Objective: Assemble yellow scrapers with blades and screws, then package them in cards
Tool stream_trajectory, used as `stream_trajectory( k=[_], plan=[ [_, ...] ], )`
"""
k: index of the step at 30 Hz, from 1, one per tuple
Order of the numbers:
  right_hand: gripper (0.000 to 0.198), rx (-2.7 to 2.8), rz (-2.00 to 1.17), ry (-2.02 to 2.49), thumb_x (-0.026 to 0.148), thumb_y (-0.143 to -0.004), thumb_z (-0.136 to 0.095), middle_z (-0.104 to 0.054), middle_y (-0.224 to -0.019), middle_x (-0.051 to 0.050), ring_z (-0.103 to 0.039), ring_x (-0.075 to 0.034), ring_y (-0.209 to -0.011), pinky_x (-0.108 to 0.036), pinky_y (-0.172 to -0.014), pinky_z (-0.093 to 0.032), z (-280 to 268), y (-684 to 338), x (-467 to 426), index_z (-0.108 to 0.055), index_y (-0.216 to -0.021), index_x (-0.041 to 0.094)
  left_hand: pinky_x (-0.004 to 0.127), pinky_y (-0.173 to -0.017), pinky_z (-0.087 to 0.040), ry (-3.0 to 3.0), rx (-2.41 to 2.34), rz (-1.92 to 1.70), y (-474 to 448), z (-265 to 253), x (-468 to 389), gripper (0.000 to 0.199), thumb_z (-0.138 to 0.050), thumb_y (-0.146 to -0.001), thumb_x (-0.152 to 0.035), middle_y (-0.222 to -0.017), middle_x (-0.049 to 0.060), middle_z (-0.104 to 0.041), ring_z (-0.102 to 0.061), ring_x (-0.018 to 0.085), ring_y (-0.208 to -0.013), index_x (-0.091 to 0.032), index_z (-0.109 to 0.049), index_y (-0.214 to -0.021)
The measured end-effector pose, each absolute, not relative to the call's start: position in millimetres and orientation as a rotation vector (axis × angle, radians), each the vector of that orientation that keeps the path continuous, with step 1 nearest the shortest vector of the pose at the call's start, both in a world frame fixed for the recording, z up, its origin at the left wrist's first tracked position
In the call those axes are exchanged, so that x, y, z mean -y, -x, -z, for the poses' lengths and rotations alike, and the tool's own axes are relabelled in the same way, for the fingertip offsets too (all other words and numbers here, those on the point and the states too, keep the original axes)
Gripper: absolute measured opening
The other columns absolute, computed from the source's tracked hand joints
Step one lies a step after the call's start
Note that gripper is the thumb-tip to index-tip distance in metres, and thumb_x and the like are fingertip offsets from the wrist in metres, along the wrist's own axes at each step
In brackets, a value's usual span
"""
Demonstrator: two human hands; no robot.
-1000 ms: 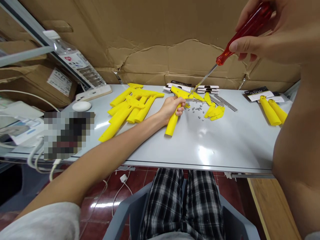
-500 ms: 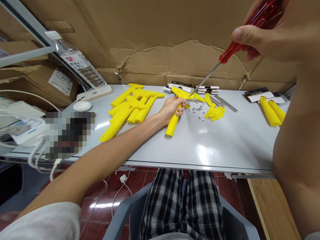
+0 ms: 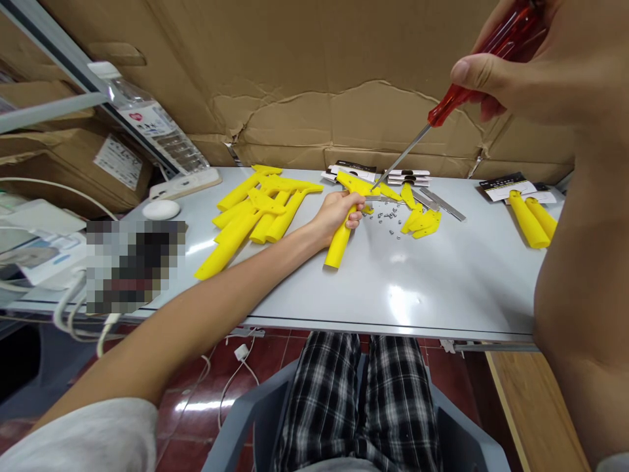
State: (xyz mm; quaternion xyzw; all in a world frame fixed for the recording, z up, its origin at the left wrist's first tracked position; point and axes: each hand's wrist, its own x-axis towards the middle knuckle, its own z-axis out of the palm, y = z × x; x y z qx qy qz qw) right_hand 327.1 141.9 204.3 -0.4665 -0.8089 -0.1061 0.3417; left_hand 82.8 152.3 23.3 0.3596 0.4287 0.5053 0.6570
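Observation:
My left hand (image 3: 339, 216) is wrapped round a yellow plastic scraper handle (image 3: 338, 248), which rests low over the table with its wide head away from me. My right hand (image 3: 506, 78) grips a screwdriver (image 3: 445, 108) by its red see-through handle. The steel shaft slants down to the left, and its tip meets the scraper's head near my left fingers. Whether the tip sits in a screw is too small to tell. Just right of the head lie small loose screws (image 3: 388, 215), flat yellow plastic pieces (image 3: 422, 221) and metal blades (image 3: 445, 204).
Several yellow handles (image 3: 236, 229) are heaped on the left of the table (image 3: 417, 288). Two more handles (image 3: 528, 219) lie at the right beside printed cards (image 3: 508, 185). A plastic bottle (image 3: 152, 118) leans near a power strip (image 3: 187, 183). Cardboard (image 3: 344, 65) stands along the back.
My right hand and the screwdriver handle have shifted very slightly left. The tip stays at the scraper's head, and my left hand keeps its hold.

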Motion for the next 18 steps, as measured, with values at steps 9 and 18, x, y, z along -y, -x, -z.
stream_trajectory(
  k=[9, 18],
  plan=[
    [0.029, 2.100, 0.214, 1.248, 0.052, -0.091, -0.077, -0.069, -0.080, -0.001, -0.066, -0.007, -0.070, -0.025, -0.055, -0.041, -204.6, -321.9, -135.6, -0.075, -0.098, 0.024, 0.014, -0.035, -0.025, -0.837, -0.966, -1.143, -81.9, -21.4, -153.3, 0.019, -0.062, -0.084, -0.002, -0.066, -0.003, -0.055, -0.038, 0.001, -0.041, -0.016, -0.052, -0.076],
    [0.029, 2.121, 0.182, 1.269, 0.053, -0.090, -0.077, -0.069, -0.083, -0.002, -0.067, -0.013, -0.074, -0.030, -0.060, -0.042, -207.7, -316.5, -127.9, -0.070, -0.088, 0.026, 0.013, -0.034, -0.025, -0.856, -0.978, -1.148, -80.5, -19.3, -154.9, 0.018, -0.064, -0.081, -0.004, -0.064, -0.003, -0.055, -0.039, 0.002, -0.041, -0.017, -0.051, -0.077]
  ],
)
